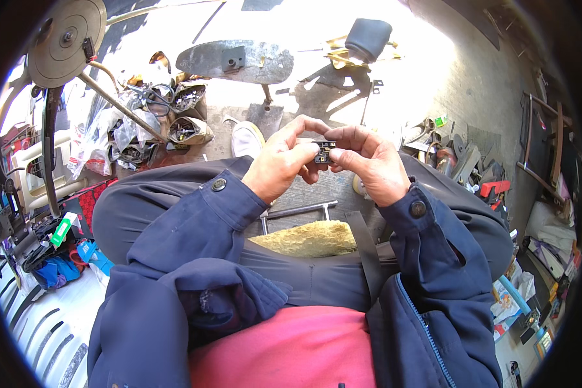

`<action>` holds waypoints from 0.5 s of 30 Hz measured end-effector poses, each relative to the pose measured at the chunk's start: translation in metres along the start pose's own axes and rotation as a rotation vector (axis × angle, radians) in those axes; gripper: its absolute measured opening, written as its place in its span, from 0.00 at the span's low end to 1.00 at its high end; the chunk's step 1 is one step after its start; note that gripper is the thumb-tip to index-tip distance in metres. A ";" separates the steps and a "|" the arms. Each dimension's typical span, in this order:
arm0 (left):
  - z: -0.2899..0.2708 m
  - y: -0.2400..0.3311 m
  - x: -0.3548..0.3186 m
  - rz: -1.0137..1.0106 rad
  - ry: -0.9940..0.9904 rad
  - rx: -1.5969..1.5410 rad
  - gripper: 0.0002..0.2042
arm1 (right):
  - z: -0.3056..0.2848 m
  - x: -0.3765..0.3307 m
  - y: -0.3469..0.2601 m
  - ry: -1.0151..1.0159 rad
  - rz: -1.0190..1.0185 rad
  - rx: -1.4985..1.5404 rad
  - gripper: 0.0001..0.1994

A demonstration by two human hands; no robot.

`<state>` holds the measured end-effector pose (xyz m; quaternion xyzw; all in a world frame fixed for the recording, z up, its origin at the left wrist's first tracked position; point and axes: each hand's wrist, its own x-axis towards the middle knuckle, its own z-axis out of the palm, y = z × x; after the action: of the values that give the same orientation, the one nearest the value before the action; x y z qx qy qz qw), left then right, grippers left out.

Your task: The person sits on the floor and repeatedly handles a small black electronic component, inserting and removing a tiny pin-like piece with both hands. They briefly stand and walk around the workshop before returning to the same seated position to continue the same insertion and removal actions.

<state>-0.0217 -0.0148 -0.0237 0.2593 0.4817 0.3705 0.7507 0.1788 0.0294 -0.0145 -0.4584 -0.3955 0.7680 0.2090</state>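
Between my two hands, above my lap, is a small black block with metal contacts (324,152), perhaps an electrical switch part. My left hand (278,165) pinches its left side between thumb and fingers. From the other side, the thumb of my right hand (373,165) presses on its right edge, with the fingers curled behind it. Fingertips hide part of the block's rim and its back. Below the hands, a piece of yellow foam (307,238) lies between my legs, beside a metal bar with short legs (299,210).
Bags of small metal parts (191,130) stand at the front left, near a large round disc (66,42). Ahead are an oval metal plate on a post (258,63) and a dark-seated stool (368,37). Tools and scrap (462,165) crowd the right side. A white shoe (246,139) shows near my left hand.
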 end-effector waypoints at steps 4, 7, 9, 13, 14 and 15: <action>-0.002 0.000 -0.001 0.029 -0.020 0.121 0.17 | -0.001 0.001 0.001 -0.012 0.002 -0.003 0.15; -0.003 0.000 -0.001 0.017 -0.034 0.161 0.17 | -0.001 0.001 0.001 -0.008 0.007 0.000 0.15; -0.002 -0.001 0.000 0.015 -0.020 0.112 0.17 | -0.001 0.001 0.000 0.000 0.009 -0.008 0.15; 0.000 -0.002 0.001 -0.009 0.008 -0.009 0.16 | 0.000 0.000 -0.002 0.007 0.034 -0.016 0.15; 0.000 -0.002 0.001 -0.015 0.011 -0.018 0.16 | 0.000 0.000 -0.002 0.009 0.035 -0.022 0.15; -0.001 -0.002 0.001 -0.022 0.007 -0.017 0.16 | 0.000 0.000 -0.002 0.009 0.032 -0.029 0.15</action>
<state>-0.0214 -0.0151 -0.0256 0.2464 0.4841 0.3673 0.7550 0.1789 0.0306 -0.0128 -0.4710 -0.3983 0.7633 0.1920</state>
